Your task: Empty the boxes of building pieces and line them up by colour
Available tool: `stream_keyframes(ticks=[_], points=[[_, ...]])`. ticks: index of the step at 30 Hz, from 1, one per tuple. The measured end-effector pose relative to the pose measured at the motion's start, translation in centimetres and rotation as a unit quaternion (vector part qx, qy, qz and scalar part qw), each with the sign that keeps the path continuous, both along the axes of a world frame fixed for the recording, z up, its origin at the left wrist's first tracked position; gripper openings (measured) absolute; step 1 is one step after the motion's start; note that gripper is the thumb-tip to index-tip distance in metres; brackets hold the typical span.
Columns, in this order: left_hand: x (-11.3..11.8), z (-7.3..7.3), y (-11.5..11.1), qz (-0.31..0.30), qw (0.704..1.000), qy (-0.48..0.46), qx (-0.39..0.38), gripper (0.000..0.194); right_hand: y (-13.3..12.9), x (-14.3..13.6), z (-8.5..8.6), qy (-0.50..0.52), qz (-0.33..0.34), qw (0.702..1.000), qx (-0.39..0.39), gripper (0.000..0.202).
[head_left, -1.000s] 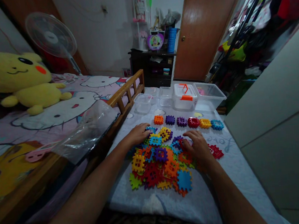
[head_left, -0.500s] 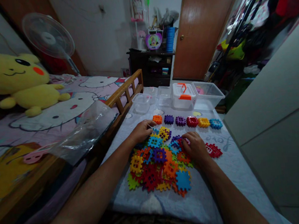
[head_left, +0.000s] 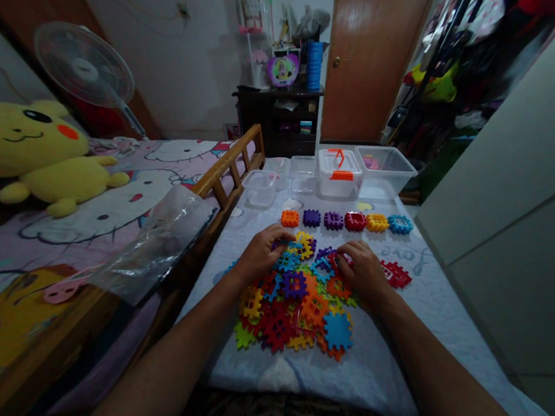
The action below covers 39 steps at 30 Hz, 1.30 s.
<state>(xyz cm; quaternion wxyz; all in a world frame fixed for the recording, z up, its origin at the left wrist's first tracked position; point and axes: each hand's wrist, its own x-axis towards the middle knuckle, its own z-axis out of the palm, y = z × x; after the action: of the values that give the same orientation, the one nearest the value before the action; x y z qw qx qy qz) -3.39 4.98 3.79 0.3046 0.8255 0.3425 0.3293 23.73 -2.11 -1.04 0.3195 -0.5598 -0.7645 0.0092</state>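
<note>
On my feed, a pale blue cloth (head_left: 431, 287) covers the tabletop (head_left: 371, 371), with a pile of plastic pieces (head_left: 310, 284) on it. Just beyond the pile I see a row of six blocks (head_left: 355, 221); farther beyond it, clear tubs (head_left: 261, 190), a lidded box (head_left: 339, 184) and an open bin (head_left: 386, 169). Red pieces (head_left: 396, 274) lie right of the pile.

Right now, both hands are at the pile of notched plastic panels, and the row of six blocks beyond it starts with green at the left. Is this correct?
Not quite: the head view shows an orange block at the left end, not green. The left hand and right hand are at the pile of notched plastic panels, with the row of six blocks beyond it.
</note>
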Motion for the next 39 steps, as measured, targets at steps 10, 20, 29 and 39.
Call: stream_keyframes(ticks=[10,20,29,39], points=[[-0.6,-0.5,-1.5,-0.058,0.993,0.105,0.013,0.029,-0.1,-0.5,0.6,0.02,0.008,1.0,-0.001,0.013],[4.2,1.7,-0.7,-0.066,0.964,0.243,0.087,0.042,0.0,-1.2,0.7,0.007,0.034,0.999,0.008,0.013],[4.0,1.1,0.1,-0.01,0.962,0.269,0.043,0.015,0.1,-0.5,0.4,0.011,0.021,1.0,0.007,0.015],[1.8,1.6,1.5,-0.097,0.95,0.295,-0.026,0.044,-0.1,-0.5,0.8,0.009,0.005,1.0,-0.002,0.015]])
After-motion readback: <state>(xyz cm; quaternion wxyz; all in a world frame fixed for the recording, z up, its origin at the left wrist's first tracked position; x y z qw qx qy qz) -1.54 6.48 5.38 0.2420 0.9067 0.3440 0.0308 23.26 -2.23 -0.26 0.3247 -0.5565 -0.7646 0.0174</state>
